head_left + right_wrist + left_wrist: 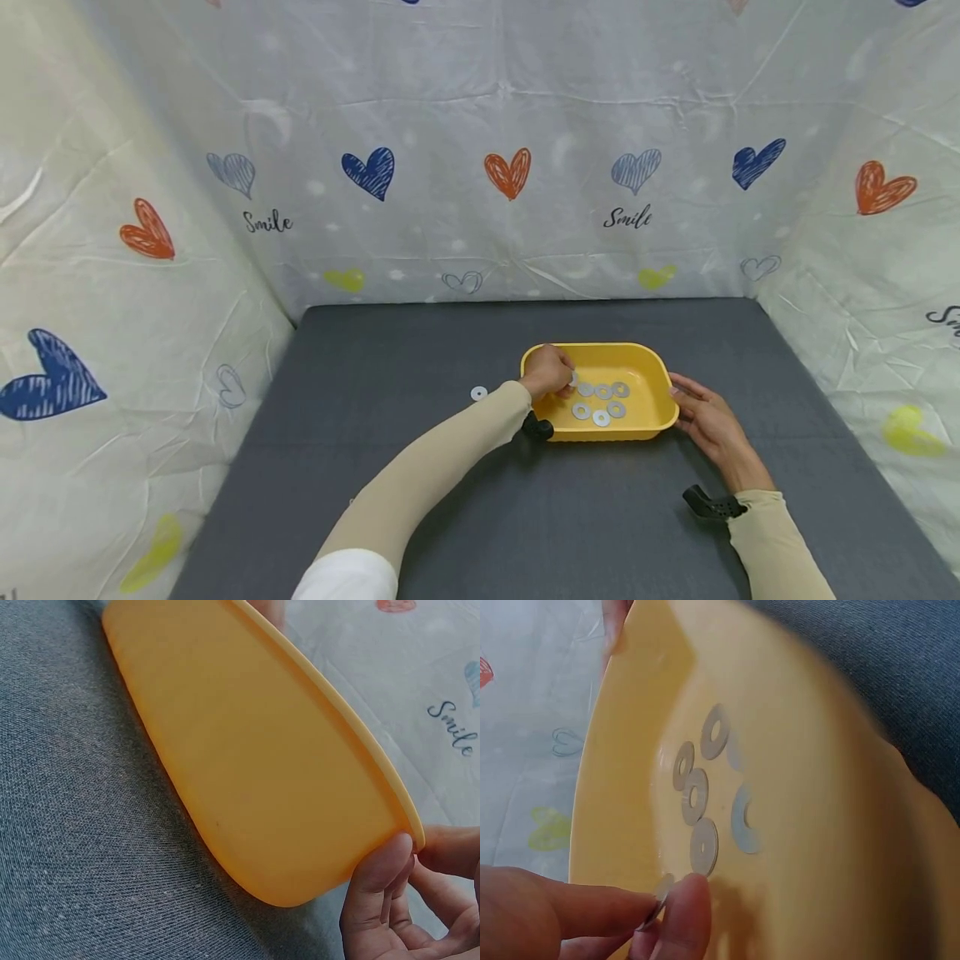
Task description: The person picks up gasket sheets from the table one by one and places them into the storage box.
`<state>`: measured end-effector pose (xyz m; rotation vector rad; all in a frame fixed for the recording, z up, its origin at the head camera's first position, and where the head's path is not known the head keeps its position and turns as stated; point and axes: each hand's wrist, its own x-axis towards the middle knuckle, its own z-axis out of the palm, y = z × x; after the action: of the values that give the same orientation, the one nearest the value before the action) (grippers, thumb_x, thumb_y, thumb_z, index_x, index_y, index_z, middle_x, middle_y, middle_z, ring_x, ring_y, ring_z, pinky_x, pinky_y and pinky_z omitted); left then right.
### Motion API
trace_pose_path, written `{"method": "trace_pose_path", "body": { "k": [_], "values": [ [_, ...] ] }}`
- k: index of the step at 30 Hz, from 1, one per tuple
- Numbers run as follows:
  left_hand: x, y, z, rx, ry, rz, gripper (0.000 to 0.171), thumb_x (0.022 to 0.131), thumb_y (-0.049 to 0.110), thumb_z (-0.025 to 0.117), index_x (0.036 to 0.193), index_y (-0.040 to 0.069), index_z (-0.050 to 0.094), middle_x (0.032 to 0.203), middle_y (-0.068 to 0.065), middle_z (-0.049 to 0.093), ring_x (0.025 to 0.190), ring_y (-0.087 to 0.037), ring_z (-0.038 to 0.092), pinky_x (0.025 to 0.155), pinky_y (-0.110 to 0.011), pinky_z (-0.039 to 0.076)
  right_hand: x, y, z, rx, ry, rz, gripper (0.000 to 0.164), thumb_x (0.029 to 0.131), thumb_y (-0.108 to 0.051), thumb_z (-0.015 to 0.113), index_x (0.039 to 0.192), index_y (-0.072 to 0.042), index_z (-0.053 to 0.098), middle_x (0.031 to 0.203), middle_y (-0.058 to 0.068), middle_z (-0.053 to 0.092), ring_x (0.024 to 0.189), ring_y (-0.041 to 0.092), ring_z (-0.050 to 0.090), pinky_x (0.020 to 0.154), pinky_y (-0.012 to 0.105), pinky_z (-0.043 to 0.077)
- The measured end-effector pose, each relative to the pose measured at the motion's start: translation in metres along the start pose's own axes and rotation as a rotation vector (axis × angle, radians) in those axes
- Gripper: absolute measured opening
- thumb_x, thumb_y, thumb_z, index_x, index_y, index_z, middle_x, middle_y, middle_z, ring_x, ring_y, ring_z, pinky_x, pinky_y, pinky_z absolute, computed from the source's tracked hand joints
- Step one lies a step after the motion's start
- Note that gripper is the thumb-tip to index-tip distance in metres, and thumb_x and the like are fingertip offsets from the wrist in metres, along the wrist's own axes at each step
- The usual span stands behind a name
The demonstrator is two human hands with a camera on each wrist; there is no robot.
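A yellow plastic tray [642, 421] sits on the dark cloth, with several flat grey washers [603, 392] spread over its floor. Reaching over the tray's left end, my left hand [548, 371] pinches one washer [658, 901] between thumb and fingers, low inside the tray. Beside it in the left wrist view lies another washer [703, 847], close to the thumb tip. My right hand [712, 425] grips the tray's right end, thumb on the outer wall and fingers at the rim, as the right wrist view shows.
A single washer [478, 392] lies on the dark tabletop [390, 358] left of the tray, near the left sleeve. A small pale spot [351, 502] shows at that sleeve's edge. White sheeting [450, 233] with printed hearts stands behind and on both sides.
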<state>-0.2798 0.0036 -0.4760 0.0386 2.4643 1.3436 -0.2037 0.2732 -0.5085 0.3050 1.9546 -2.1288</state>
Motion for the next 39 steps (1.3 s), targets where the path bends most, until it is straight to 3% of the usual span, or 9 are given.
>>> {"method": "trace_pose_path", "body": {
  "k": [8,19,23,27,30,35,39],
  "values": [
    [-0.001,-0.002,0.000,0.066,-0.020,-0.019,0.021,0.097,0.005,0.055,0.093,-0.003,0.074,0.078,-0.018,0.073,0.061,-0.025,0.070,0.056,-0.032,0.059,0.001,0.002,-0.002,0.007,-0.008,-0.014,0.065,0.098,-0.029,0.061,0.154,-0.012,0.032,0.109,-0.019,0.064,0.096,0.004,0.066,0.077,0.025,0.057],
    [-0.005,0.000,-0.006,0.151,-0.064,-0.020,0.019,0.094,0.006,0.058,0.091,-0.002,0.075,0.069,-0.013,0.068,0.059,-0.023,0.065,0.062,-0.032,0.060,0.000,0.007,0.000,0.009,-0.018,-0.020,0.059,0.100,-0.028,0.058,0.153,-0.013,0.035,0.111,-0.019,0.064,0.097,0.004,0.066,0.076,0.025,0.057],
    [-0.009,0.003,-0.012,0.181,-0.064,0.024,0.018,0.093,0.008,0.059,0.097,0.000,0.075,0.079,-0.011,0.070,0.064,-0.022,0.065,0.066,-0.032,0.060,0.001,0.008,-0.001,0.003,-0.020,-0.033,0.061,0.100,-0.029,0.058,0.154,-0.013,0.033,0.109,-0.019,0.064,0.095,0.003,0.066,0.074,0.024,0.056],
    [-0.011,0.005,-0.018,0.163,-0.073,0.063,0.022,0.095,0.010,0.058,0.110,0.001,0.072,0.105,-0.012,0.072,0.076,-0.024,0.069,0.072,-0.033,0.061,0.002,0.008,-0.002,-0.008,-0.005,-0.029,0.061,0.099,-0.030,0.059,0.153,-0.013,0.035,0.108,-0.019,0.065,0.093,0.004,0.065,0.074,0.024,0.055],
    [-0.012,0.005,-0.024,0.097,-0.078,0.062,0.027,0.097,0.012,0.056,0.119,0.001,0.069,0.119,-0.013,0.068,0.087,-0.024,0.069,0.076,-0.033,0.061,0.003,0.007,-0.002,-0.006,0.001,-0.025,0.060,0.099,-0.030,0.059,0.152,-0.013,0.036,0.109,-0.019,0.064,0.093,0.004,0.065,0.074,0.024,0.056],
    [-0.016,0.005,-0.036,-0.064,-0.060,0.079,0.031,0.099,0.012,0.055,0.127,0.001,0.064,0.130,-0.014,0.063,0.109,-0.026,0.065,0.079,-0.033,0.061,0.003,0.008,-0.003,-0.005,0.003,-0.030,0.061,0.099,-0.030,0.059,0.153,-0.013,0.035,0.110,-0.019,0.063,0.093,0.004,0.064,0.074,0.024,0.055],
    [-0.020,0.003,-0.044,-0.137,-0.074,0.087,0.033,0.099,0.013,0.057,0.130,0.001,0.062,0.132,-0.013,0.061,0.113,-0.028,0.064,0.083,-0.037,0.061,0.003,0.008,-0.004,-0.007,-0.007,-0.043,0.062,0.099,-0.030,0.060,0.153,-0.012,0.034,0.110,-0.019,0.063,0.094,0.004,0.065,0.074,0.025,0.055]
  ]
}}
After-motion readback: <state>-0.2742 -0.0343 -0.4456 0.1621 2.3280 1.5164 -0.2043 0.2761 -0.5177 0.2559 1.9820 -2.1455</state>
